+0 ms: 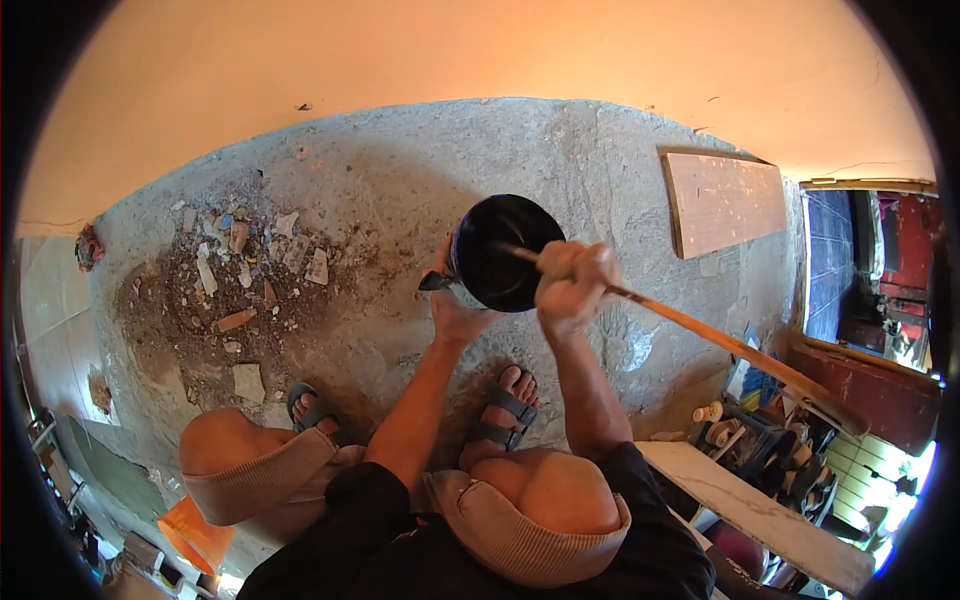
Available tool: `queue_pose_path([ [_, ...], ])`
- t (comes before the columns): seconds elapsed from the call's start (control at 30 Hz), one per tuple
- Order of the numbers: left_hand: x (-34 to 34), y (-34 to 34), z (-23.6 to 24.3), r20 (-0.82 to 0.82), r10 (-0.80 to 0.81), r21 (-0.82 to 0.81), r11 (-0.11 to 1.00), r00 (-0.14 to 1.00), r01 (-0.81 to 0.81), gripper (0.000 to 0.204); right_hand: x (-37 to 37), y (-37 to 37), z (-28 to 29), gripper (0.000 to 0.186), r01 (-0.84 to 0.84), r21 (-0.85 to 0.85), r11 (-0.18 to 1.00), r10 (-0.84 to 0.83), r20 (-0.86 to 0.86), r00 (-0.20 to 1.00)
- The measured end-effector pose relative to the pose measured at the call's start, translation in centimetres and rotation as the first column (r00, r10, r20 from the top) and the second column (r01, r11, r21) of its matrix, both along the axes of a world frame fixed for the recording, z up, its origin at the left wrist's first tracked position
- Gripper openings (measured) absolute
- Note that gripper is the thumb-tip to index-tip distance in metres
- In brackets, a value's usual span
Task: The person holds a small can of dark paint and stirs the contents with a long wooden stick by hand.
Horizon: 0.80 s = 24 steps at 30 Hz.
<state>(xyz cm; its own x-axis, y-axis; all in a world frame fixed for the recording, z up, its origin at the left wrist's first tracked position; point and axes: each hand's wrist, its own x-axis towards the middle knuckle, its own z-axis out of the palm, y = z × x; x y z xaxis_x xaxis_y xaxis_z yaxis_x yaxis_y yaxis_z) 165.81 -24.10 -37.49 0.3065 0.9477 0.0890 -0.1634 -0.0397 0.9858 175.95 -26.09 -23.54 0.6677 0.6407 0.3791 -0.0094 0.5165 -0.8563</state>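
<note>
A round black bucket [490, 285] stands before me, its dark inside facing up; what lies in it is too dark to make out. My left hand [458, 310] grips the bucket's left side, fingers around the outer wall. A small dark piece, perhaps part of the handle, shows by those fingers. Closed in a fist, my right hand [578, 285] holds a long wooden stick [700, 332] above the bucket's right rim. The stick's lower end dips into the bucket; its wider upper end slants out to the right.
Broken rubble [240, 255] and dirt cover the concrete floor [400, 150] at left. Against the orange wall [480, 50] at far right lies a brown board [728, 202]. Clutter and a pale plank [755, 505] are near right; an orange container [195, 535] is near left.
</note>
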Motion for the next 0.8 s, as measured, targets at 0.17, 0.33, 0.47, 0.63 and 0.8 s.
queue_pose_path([
  [0.17,-0.7,-0.2,-1.0,0.001,0.103,0.082,0.991,0.995,-0.103,0.119,1.2,-2.2,-0.5,0.041,0.089,0.002,0.996,-0.089,-0.023,0.996],
  [0.33,-0.6,0.1,-0.6,-0.073,0.05,0.07,0.997,0.996,-0.044,0.12,1.0,1.5,-0.1,0.045,0.2,-0.014,0.98,-0.197,0.135,0.971],
  [0.47,-0.5,-0.2,0.1,-0.088,0.092,0.099,0.992,0.992,-0.083,0.116,0.3,-4.3,-2.2,0.045,0.232,-0.221,0.947,-0.125,0.413,0.902],
  [0.63,-0.3,0.0,0.7,-0.081,0.027,0.087,0.996,0.996,-0.02,0.114,2.0,-1.8,-0.5,0.044,0.373,-0.039,0.927,-0.333,0.372,0.867],
  [0.8,-1.1,0.1,-0.7,-0.059,0.071,0.097,0.993,0.996,-0.065,0.114,-0.1,-3.7,-2.6,0.04,0.146,-0.069,0.987,-0.128,0.214,0.968],
])
